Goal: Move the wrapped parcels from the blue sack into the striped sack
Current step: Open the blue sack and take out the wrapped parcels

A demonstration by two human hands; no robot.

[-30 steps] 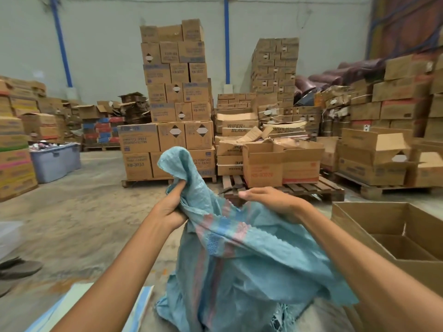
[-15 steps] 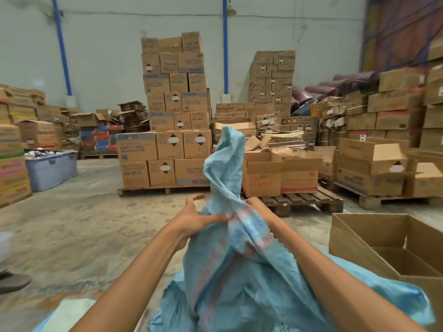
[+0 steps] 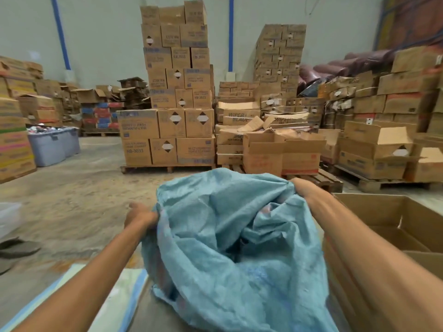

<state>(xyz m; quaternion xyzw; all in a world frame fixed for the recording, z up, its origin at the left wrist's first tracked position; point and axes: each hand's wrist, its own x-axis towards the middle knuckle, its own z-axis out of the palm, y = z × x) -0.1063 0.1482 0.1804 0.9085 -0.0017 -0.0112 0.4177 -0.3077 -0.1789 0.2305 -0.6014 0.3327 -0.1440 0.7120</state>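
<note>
The left hand [image 3: 141, 215] has its fingers curled round the near-left rim of the blue woven sack [image 3: 227, 236], bunching the cloth; the right hand [image 3: 303, 188] clamps the far-right rim in the same way; between them the mouth is pulled wide and faces up toward the camera. Inside the mouth there are only crumpled folds and a small dark gap; no wrapped parcel shows, in the sack or in either hand. Faint pinkish bands run through the cloth near each hand, so I cannot tell whether this is the source sack or the striped one; no second sack is in view. Just right of the sack stands an open cardboard box [image 3: 383, 212]; at lower left lies a pale sheet [image 3: 115, 295] with a blue edge; beyond are stacked cartons [image 3: 175, 123] on pallets [image 3: 167, 167]. By my judgement the step in hand is opening a sack; no transfer shows as done, and all the moving of parcels looks yet to do.
</note>
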